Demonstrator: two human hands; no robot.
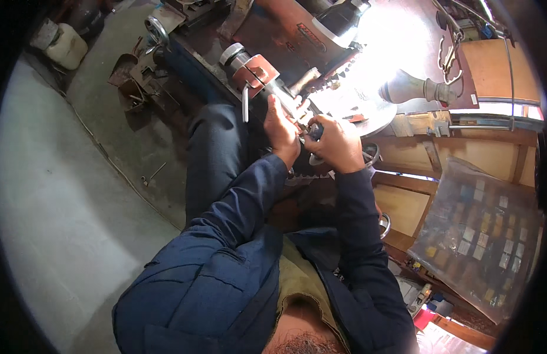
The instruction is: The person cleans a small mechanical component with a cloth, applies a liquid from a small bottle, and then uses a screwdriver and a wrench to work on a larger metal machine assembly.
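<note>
My left hand (pixel 281 127) rests against a metal cylinder (pixel 273 88) that sticks out of a red-brown block on the lathe (pixel 267 35), fingers wrapped on its lower end. My right hand (pixel 338 144) is closed around a dark-handled tool (pixel 315 131) right beside the left hand, its tip hidden between the two hands. An L-shaped grey key (pixel 246 101) hangs from the red-brown block just left of my left hand. Both forearms are in dark blue sleeves.
A turned wooden piece (pixel 418 88) lies to the right under a very bright light. A plastic sheet of small packets (pixel 480 236) leans at lower right on wooden frames. A white canister (pixel 66 46) and metal scrap (pixel 129 79) sit on the concrete floor at upper left.
</note>
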